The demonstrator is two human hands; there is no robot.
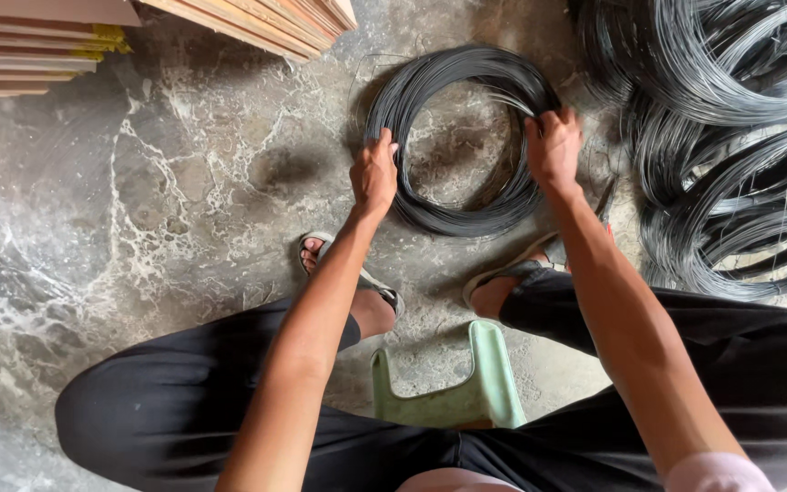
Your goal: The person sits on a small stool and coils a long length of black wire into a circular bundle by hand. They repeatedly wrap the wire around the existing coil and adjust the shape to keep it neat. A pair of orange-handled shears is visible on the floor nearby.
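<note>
Left hand [374,175] and right hand [553,146], arms extended downward, each grip opposite sides of the wire coil [466,219]. Fingers curl closed over the strands. More wire bundles [730,137] lie just beyond the right fingers.

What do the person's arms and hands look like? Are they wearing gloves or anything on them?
No gloves. The left hand and the right hand are both bare, with no rings, watch or bracelets that I can see. Both forearms are uncovered too, long and slim. Near the bottom edge of the picture, a bit of light pink sleeve shows on the right arm. The left arm shows no sleeve in this view.
</note>
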